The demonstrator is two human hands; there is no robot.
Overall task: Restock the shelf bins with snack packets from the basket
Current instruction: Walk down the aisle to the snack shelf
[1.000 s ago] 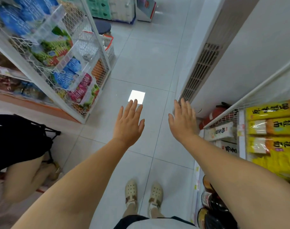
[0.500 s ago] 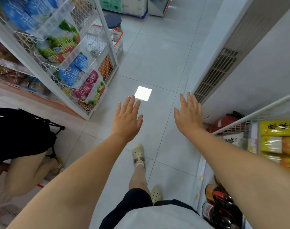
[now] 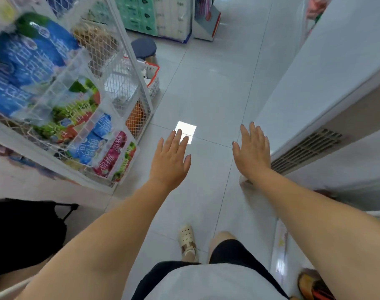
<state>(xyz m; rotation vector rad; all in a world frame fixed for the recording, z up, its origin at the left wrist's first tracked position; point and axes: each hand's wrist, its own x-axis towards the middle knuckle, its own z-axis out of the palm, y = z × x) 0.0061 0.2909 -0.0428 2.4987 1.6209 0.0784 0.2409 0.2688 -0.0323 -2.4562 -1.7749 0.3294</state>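
My left hand (image 3: 171,159) and my right hand (image 3: 252,151) are stretched out flat over the tiled aisle floor, fingers straight, holding nothing. A white wire shelf rack (image 3: 119,50) stands at the left, its bins full of blue snack packets (image 3: 31,57), green ones (image 3: 76,111) and pink ones (image 3: 113,154). Behind the rack, a white basket with a red rim (image 3: 153,77) sits on the floor, well ahead of both hands. Its contents are mostly hidden by the rack.
A dark round stool (image 3: 144,47) stands beyond the basket. A white cabinet with a vent grille (image 3: 306,148) runs along the right. Another person in black (image 3: 22,230) crouches at the lower left. Stacked tissue packs (image 3: 150,16) close the far end.
I have stepped forward along the aisle. The rack and basket have come closer, and the yellow-packet shelf at the right has slid out of view. Both hands stay flat and hold nothing.
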